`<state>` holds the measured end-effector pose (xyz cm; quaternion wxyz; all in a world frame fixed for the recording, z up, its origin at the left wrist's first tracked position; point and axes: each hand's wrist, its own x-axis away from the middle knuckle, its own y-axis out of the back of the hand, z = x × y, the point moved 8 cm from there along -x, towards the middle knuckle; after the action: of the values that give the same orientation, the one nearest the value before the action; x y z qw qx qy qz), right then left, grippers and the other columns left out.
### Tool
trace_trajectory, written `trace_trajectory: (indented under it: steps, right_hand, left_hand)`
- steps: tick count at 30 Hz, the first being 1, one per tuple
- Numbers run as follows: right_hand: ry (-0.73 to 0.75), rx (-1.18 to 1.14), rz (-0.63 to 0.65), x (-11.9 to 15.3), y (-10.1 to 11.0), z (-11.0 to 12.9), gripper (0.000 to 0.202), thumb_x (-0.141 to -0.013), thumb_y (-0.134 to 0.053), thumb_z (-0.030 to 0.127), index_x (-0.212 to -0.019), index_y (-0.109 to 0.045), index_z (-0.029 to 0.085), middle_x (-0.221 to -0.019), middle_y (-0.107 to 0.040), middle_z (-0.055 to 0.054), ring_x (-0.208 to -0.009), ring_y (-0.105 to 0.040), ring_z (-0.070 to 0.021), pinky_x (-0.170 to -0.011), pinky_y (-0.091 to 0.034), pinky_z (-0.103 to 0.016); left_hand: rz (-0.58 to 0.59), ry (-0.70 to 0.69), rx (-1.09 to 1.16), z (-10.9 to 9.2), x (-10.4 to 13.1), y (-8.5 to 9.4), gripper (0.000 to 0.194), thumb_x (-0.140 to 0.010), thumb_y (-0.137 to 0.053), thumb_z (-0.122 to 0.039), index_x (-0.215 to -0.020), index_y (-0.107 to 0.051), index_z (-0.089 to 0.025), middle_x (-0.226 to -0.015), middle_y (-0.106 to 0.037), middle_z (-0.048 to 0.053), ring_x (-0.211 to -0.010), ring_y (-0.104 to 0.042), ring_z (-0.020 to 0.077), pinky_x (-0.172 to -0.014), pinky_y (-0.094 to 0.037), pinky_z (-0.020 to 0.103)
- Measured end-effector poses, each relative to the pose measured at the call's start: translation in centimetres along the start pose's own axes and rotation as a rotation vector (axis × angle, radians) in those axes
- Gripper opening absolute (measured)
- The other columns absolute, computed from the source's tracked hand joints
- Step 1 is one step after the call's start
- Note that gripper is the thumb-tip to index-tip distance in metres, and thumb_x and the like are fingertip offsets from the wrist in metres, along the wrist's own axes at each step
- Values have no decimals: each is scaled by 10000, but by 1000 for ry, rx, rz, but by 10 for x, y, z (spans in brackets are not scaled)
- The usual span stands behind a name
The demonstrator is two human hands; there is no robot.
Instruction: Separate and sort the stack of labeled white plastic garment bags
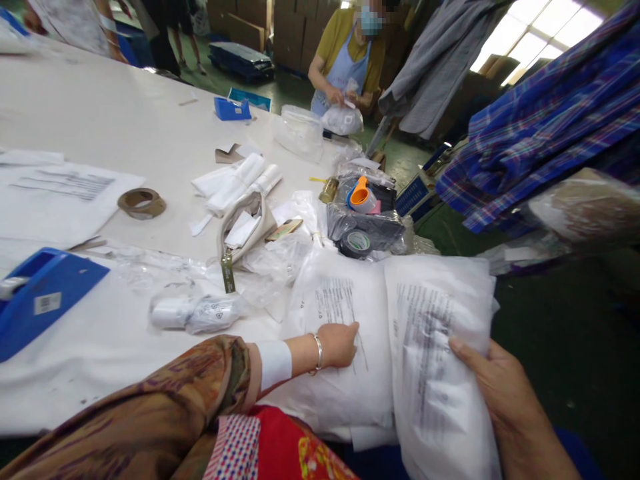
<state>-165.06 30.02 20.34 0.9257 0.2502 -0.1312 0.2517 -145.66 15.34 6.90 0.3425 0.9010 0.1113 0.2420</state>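
Two printed bags [345, 393] [427, 353], one hand [339, 345] [493, 380] on each

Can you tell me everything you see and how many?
Table: 1, white, left and centre
Printed bags: at least 3, white, two front, one left
Dispensers: at least 2, blue, left and far edge
Tape rolls: 2, brown left, black centre
Orange item: 1, orange, centre
Clear bags: several, transparent, centre
Plaid shirt: 1, blue, hanging right
Hanging garment: 1, grey, upper right
Boxes: several, brown, background
Other people: at least 3, background
Left hand: 1, bare, on left-front bag
Right hand: 1, bare, holding right-front bag
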Motion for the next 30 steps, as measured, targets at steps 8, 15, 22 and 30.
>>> trace_trajectory:
  steps: [8,15,22,30]
  right_hand:
    - [-11,-32,109,6,-22,-11,587,-548,-871,446,-1018,-672,155,-792,-758,-47,-637,-691,-245,-568,-586,-337]
    - [101,115,242,4,-77,-9,560,-652,-767,504,-1089,-655,173,-886,-759,-53,-736,-692,-245,-678,-565,-358]
    - [431,560,251,24,-165,2,290,-752,-533,453,-754,-630,180,-738,-689,-81,-765,-634,-279,-762,-497,-418]
    - [418,468,389,48,-227,-35,694,-728,-654,462,-1311,-536,105,-1243,-634,-170,-1141,-595,-280,-1018,-455,-409]
  left_hand:
    - [-469,52,197,52,58,37,368,-819,-544,-218,-1160,-628,-108,-1129,-581,154,-1093,-565,260,-1014,-454,374]
    - [-455,475,670,109,77,9,624,-794,-628,-242,-1363,-450,-56,-1187,-591,167,-940,-637,206,-870,-503,317]
    - [-445,568,897,118,70,12,488,-801,-598,-197,-1262,-498,-71,-873,-650,60,-709,-618,155,-665,-481,262]
    - [-531,278,769,86,82,48,453,-820,-611,-380,-1170,-584,-94,-958,-663,102,-862,-635,205,-851,-521,359]
